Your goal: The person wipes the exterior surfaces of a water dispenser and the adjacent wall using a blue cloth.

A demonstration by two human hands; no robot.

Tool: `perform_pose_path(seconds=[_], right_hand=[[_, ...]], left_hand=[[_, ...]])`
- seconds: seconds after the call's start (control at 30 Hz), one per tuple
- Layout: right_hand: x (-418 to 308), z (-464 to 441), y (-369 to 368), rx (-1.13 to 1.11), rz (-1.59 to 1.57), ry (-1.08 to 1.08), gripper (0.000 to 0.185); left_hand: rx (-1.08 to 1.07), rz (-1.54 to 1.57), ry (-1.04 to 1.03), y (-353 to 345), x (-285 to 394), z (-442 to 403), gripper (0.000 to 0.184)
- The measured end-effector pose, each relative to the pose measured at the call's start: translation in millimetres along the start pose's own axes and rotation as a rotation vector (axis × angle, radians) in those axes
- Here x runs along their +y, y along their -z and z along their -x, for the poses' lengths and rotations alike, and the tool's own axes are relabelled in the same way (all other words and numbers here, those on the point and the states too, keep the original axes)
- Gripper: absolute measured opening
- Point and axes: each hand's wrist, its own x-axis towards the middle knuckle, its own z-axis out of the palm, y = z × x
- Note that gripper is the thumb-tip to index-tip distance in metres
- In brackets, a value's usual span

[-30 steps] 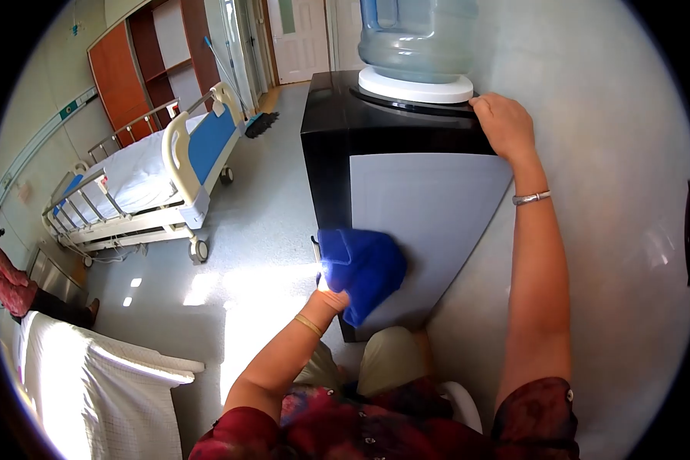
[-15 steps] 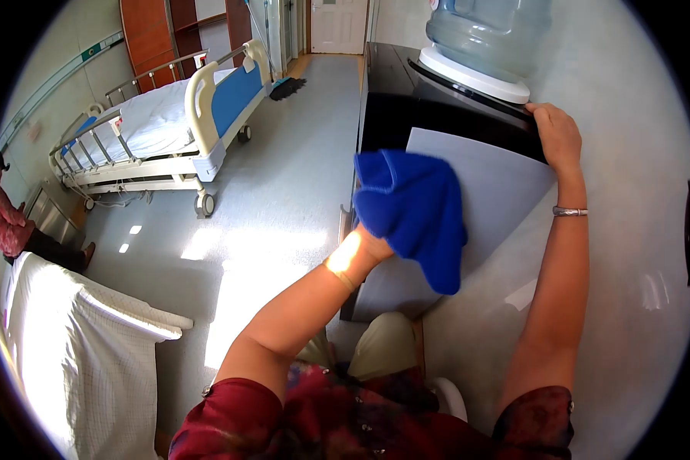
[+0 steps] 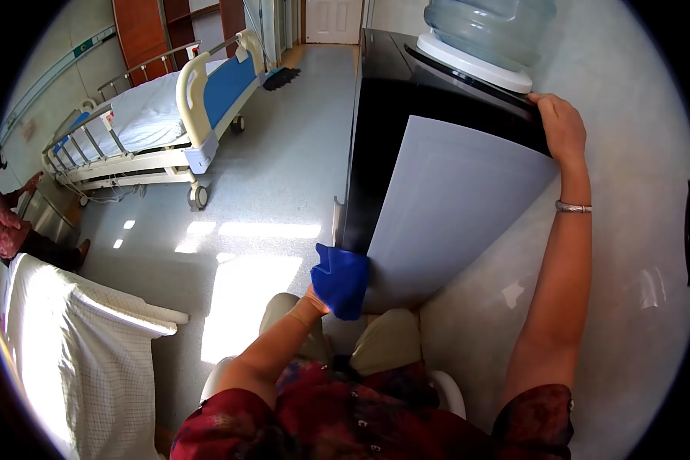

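A blue cloth (image 3: 343, 280) is gripped in my left hand (image 3: 314, 301), which is partly hidden behind it. The cloth lies against the lower left edge of a water dispenser (image 3: 452, 199) with a grey panel and black top part. My right hand (image 3: 561, 126) has its fingers curled over the dispenser's top right edge, holding on there. Just left of that hand, a clear water bottle (image 3: 487, 34) stands on the white collar (image 3: 471, 63) on top of the dispenser.
A wheeled hospital bed (image 3: 142, 130) stands at the left, with a broom head (image 3: 282, 78) on the floor behind it. At the far left is another person (image 3: 11, 218). A checked white cloth (image 3: 92, 345) drapes something near me. A wall (image 3: 636, 230) borders my right.
My left hand has moved down and left with the blue cloth, from the dispenser's upper front to its lower left edge. My right hand stays on the top edge. The other person's arm has risen.
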Motion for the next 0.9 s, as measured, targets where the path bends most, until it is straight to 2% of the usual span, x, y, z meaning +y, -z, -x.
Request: perform_pose_path(seconds=[0.07,0.13,0.2,0.27,0.33,0.47,0.53,0.57,0.6,0.67,0.73,0.77,0.87,0.9], right_hand=[[3,0,-2,0.023,0.016,0.049,0.033],[5,0,-3,0.035,0.03,0.097,0.034],[7,-4,-2,-0.013,-0.047,0.011,0.035],[16,-8,-3,-0.039,-0.077,0.004,0.04],[21,-9,-2,-0.03,-0.117,0.039,0.04],[17,-11,4,-0.073,-0.169,-0.005,0.041],[20,-11,4,-0.103,-0.276,-0.043,0.041],[24,-12,3,-0.107,-0.276,-0.046,0.041],[29,-14,1,-0.113,-0.307,-0.05,0.041],[29,-16,1,-0.121,-0.343,-0.048,0.041],[23,-14,3,-0.121,-0.351,-0.072,0.042],[27,-15,1,-0.122,-0.377,-0.084,0.044],[23,-12,3,-0.105,-0.387,-0.11,0.044],[23,-12,4,-0.105,-0.388,-0.106,0.044]], left_hand=[[-0.223,-0.205,0.232,36,20,-30,0.039],[-0.046,-0.082,0.257,44,9,-50,0.045],[0.192,-0.209,0.065,74,8,-89,0.046],[0.355,0.058,0.023,93,-4,-117,0.041],[0.277,0.073,0.027,99,-12,-135,0.047],[0.286,0.272,0.109,56,-24,-120,0.048],[0.016,-0.247,0.121,30,-30,-90,0.047],[0.434,-0.039,0.129,20,-18,-90,0.04],[0.431,-0.037,0.133,18,-13,-76,0.04],[-0.024,0.073,0.348,18,-4,-44,0.032],[-0.19,-0.192,0.28,6,6,-27,0.023],[-0.262,-0.092,0.303,0,9,-24,0.02],[-0.302,0.032,0.408,-11,23,-4,0.018],[-0.303,0.002,0.381,-22,22,6,0.022]])
